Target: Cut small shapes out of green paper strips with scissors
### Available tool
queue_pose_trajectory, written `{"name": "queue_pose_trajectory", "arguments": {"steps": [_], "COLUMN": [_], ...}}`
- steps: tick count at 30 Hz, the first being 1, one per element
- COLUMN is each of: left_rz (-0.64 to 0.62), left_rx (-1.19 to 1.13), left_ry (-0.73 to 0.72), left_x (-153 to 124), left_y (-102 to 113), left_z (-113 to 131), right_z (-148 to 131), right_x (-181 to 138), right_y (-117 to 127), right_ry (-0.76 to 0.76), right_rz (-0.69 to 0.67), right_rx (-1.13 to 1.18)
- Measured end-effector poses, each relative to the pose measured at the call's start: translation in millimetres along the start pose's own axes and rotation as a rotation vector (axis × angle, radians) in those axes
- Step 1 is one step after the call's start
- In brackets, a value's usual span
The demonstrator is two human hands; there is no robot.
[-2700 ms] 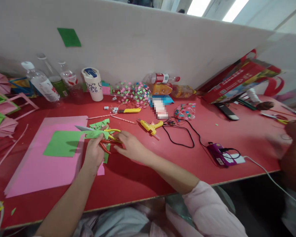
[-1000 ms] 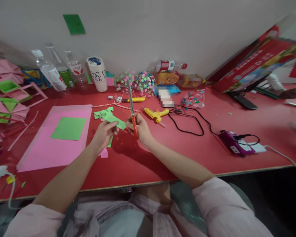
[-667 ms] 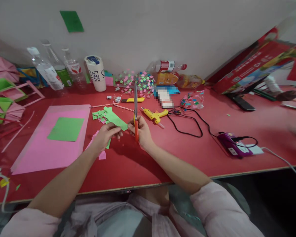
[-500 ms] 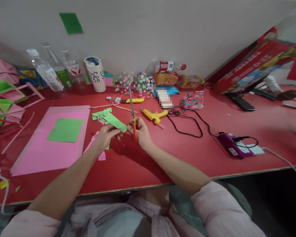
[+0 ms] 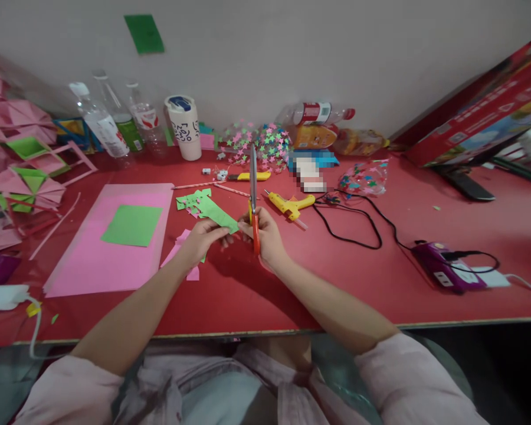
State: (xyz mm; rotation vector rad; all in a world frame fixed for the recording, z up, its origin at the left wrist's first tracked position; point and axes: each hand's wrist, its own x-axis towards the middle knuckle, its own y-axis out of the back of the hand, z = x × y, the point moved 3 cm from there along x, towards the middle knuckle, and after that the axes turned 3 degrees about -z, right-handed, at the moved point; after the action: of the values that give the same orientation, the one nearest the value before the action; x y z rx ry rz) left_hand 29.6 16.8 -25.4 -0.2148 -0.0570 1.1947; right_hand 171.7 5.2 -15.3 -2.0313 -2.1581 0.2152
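My left hand (image 5: pixel 207 239) pinches a strip of green paper (image 5: pixel 219 213) near its lower right end. In my right hand (image 5: pixel 265 236) is a pair of scissors (image 5: pixel 253 189) with orange handles, blades together and pointing away from me. The thumb and finger of that hand also meet the strip's end. Behind the strip lie punched green paper scraps (image 5: pixel 192 202) with small pink stars. Pink paper scraps (image 5: pixel 177 251) lie beside my left wrist. Further left, a green paper square (image 5: pixel 133 225) rests on pink sheets (image 5: pixel 88 268).
Beyond my hands lie a yellow glue gun (image 5: pixel 289 205), a yellow cutter knife (image 5: pixel 254 176) and bags of paper stars (image 5: pixel 272 144). Bottles (image 5: pixel 100 124) and a white tumbler (image 5: pixel 184 130) stand along the wall. A purple power strip (image 5: pixel 446 268) with cords sits at right.
The view has shifted a little left, so things appear further right. Both hands keep their hold on the green strip and scissors; little else differs.
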Motion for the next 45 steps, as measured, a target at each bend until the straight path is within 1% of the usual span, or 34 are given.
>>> {"name": "queue_pose_trajectory", "arguments": {"steps": [4,7,10,14,16,18,22,25,28,31,39,45], "left_rz": [-0.005,0.026,0.131,0.342,0.405,0.431,0.435,0.417,0.403,0.407,0.419,0.394], "left_rx": [-0.013,0.034,0.022,-0.144,-0.190,-0.203,-0.187,-0.154,-0.126,-0.115,-0.123,-0.108], "left_ry": [-0.002,0.002,-0.045,-0.192,-0.270,-0.337,-0.418,-0.455,-0.478,-0.477,-0.453,-0.467], "left_x": [-1,-1,1,3,3,2,-1,-2,-3,-2,-1,-1], "left_y": [-1,1,7,21,27,31,32,31,30,30,31,35], "left_z": [1,3,8,18,24,29,35,36,36,35,34,36], "right_z": [-1,-3,-8,-18,-23,-26,-24,-21,-19,-20,-23,-25], "right_x": [0,0,-1,-3,-6,-9,-12,-13,-13,-13,-16,-19], "right_y": [0,1,1,-2,-4,-5,-5,-5,-8,-10,-11,-12], "right_ry": [0.005,0.007,-0.032,-0.070,-0.058,-0.068,-0.121,-0.114,-0.086,-0.074,-0.133,-0.181], "right_rz": [0.001,-0.009,-0.056,-0.145,-0.191,-0.224,-0.328,-0.398,-0.446,-0.462,-0.449,-0.475], "right_rx": [-0.016,-0.048,-0.150,-0.395,-0.510,-0.604,-0.771,-0.842,-0.902,-0.943,-0.869,-0.783]}}
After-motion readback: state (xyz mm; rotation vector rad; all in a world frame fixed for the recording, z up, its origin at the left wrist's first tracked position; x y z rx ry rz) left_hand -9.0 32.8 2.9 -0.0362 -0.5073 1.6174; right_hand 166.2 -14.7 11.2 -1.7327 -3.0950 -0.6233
